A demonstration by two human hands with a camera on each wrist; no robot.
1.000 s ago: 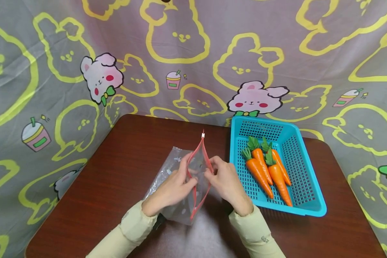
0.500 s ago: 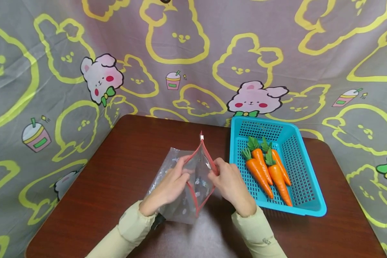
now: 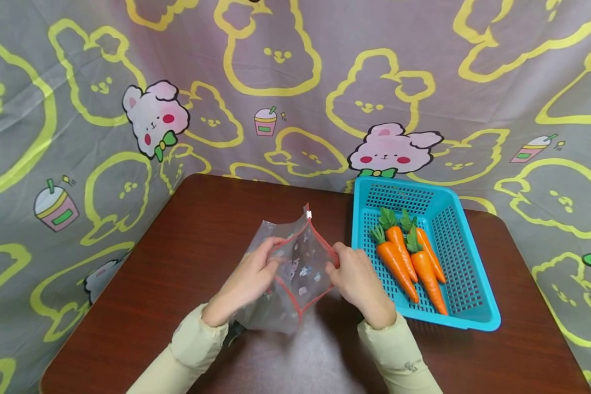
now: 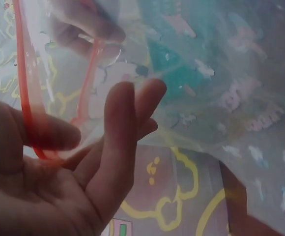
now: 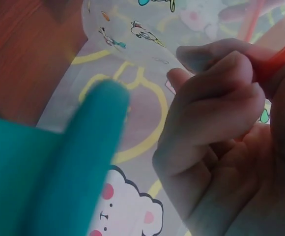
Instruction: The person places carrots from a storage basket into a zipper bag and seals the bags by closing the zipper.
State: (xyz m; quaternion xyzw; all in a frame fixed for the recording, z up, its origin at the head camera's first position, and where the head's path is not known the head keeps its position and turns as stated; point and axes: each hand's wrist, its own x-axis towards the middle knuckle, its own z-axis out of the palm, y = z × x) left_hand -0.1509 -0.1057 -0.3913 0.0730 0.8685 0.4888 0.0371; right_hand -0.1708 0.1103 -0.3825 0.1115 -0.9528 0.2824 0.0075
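Note:
A clear plastic zipper bag (image 3: 302, 273) with red edging and small printed figures is held above the table, its mouth spread wide. My left hand (image 3: 246, 279) pinches the left edge of the mouth between thumb and fingers. On the opposite edge, my right hand (image 3: 357, 279) grips the red strip with curled fingers. A white slider (image 3: 309, 214) sits at the far end of the mouth. In the left wrist view the red strip (image 4: 27, 88) passes under the left thumb. The right wrist view shows the right hand (image 5: 221, 123) with its fingers folded near the red strip.
A turquoise plastic basket (image 3: 482, 273) stands just right of my right hand, holding several orange carrots (image 3: 396, 262) with green tops. The dark brown table (image 3: 187, 246) ends at a cartoon-printed cloth (image 3: 295, 65) behind and at the sides.
My hands have moved apart, the left one leftward and the right one slightly rightward. The bag's mouth has widened from a narrow slit to a broad diamond. The basket and carrots stay put.

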